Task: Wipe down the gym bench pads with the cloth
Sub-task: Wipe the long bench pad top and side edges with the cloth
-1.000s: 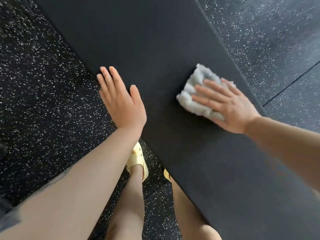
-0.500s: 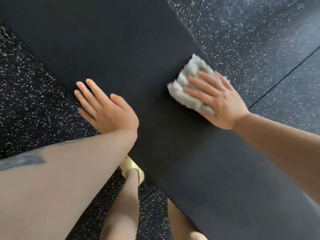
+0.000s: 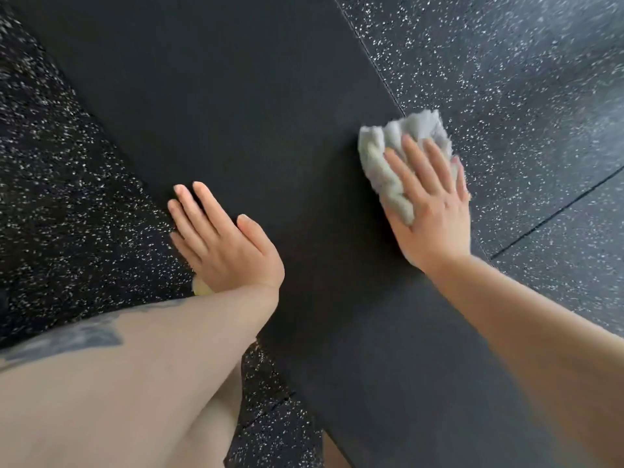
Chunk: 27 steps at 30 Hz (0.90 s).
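Cloth [image 3: 388, 157] under right hand [image 3: 430, 211] has slid to bench pad [image 3: 236, 96] edge

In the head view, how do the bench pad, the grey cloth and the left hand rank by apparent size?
1. bench pad
2. left hand
3. grey cloth, partly hidden under the right hand, so 2 versus 3 stays unsure.

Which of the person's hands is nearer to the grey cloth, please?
Right. The right hand presses flat on the cloth at the bench pad's far edge; the left hand rests flat on the pad's opposite edge, apart from it.
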Tool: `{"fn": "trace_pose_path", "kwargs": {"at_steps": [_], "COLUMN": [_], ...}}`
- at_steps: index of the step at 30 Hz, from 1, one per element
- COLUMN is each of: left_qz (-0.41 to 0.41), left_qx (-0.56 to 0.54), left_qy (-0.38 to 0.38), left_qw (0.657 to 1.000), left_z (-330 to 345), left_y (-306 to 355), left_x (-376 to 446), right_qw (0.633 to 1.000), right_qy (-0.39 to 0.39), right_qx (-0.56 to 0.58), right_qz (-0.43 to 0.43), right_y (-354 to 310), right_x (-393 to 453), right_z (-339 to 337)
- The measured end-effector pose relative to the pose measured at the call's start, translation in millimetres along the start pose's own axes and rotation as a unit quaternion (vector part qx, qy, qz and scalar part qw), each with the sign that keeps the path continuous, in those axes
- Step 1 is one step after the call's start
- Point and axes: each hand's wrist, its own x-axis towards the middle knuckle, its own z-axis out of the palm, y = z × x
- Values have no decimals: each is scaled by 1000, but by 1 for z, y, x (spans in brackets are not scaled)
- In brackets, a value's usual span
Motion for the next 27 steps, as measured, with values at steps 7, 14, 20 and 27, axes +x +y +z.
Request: {"fn": "trace_pose_path", "kwargs": {"at_steps": [7, 14, 20, 27], "left_qz": [16, 21, 16, 18], "left_qx": [-23, -94, -301, -288], "left_qy": [-25, -63, -91, -97], "left_qw": [999, 993, 949, 953], "left_z": [-2, -10, -28, -24], "left_y": [-3, -10, -22, -15], "left_x": [1, 4, 55, 143], "right_qw": [998, 935, 963, 862], "right_qy": [-30, -128, 71, -157], "right_qx": [20, -79, 39, -52], "right_qz": [-55, -320, 256, -480], "right_y": [-115, 7, -151, -94], "right_x": [11, 10, 89, -13], "right_z": [24, -15, 32, 17]}}
